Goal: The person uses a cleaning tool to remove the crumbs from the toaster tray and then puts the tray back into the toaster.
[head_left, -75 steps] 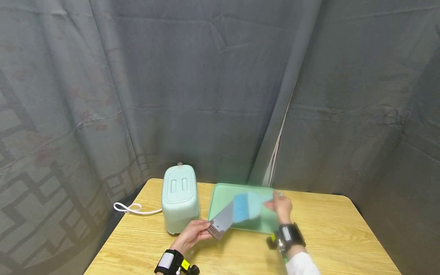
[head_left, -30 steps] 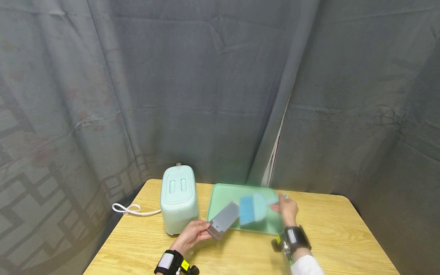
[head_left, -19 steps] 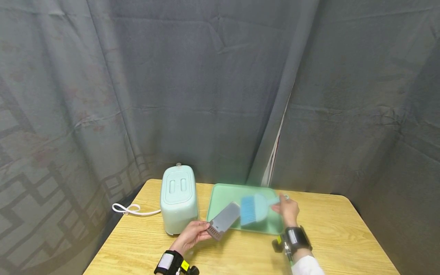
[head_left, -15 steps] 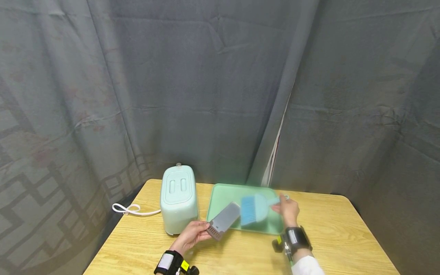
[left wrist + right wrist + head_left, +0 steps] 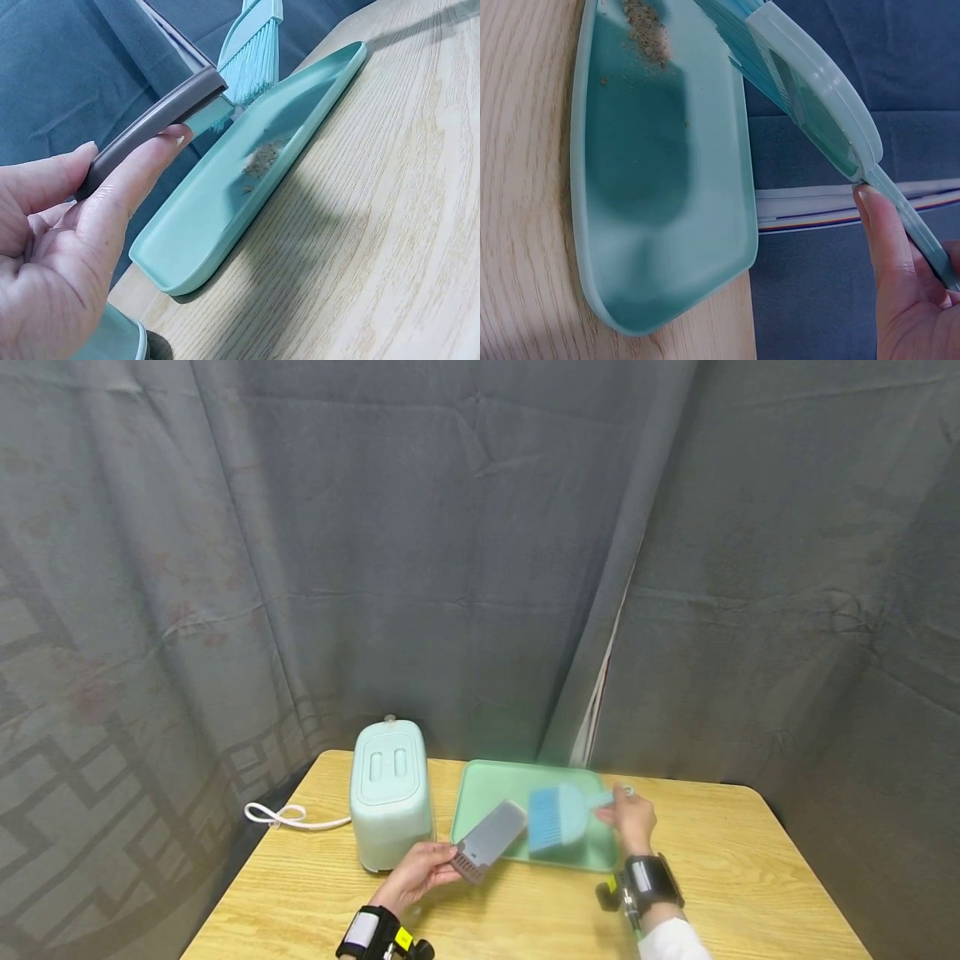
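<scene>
One grey panel [image 5: 491,835] extends over a green tray [image 5: 487,778], its slotted end pinched by thumb and fingers of the left hand [image 5: 420,870]. The right hand [image 5: 630,820] pinches a blue brush [image 5: 573,813] by the handle, bristles just beside the panel. Brown crumbs [image 5: 262,159] lie heaped on the tray — brushing looks well along — though any left on the panel cannot be made out, and neither piece is yet set down.

Left fingers [image 5: 135,180] and right fingers [image 5: 886,240] in pinch grips, apart
</scene>
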Tool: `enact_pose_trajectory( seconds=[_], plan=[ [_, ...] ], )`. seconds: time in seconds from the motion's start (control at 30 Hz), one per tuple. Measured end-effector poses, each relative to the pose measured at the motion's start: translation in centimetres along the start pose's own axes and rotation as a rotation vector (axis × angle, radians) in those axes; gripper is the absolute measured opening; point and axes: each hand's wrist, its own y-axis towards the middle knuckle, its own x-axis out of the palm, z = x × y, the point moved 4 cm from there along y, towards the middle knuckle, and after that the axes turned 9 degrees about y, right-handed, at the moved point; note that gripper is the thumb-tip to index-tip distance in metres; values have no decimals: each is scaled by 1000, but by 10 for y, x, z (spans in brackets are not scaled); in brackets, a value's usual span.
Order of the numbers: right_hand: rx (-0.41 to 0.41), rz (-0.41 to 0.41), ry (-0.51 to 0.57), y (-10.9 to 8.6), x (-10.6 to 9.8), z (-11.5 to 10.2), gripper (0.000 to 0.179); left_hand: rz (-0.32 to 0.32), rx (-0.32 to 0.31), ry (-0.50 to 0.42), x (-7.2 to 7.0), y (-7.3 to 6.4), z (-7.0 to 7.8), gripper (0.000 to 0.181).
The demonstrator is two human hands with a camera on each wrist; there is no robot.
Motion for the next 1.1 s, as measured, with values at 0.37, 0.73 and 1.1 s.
enact_pose_trajectory(
  seconds=[0.37,0.73,1.1],
  plan=[
    [-5,0,-54,-1,-4,-2,50,4,1,-3,-2,-3,4,38],
    [-63,31,-38,-1,-11,-9,46,25,1,-5,-2,-3,6,38],
    [-79,-97,72,-20,36,-32,48,28,2,14,2,-1,4,38]
  ],
)
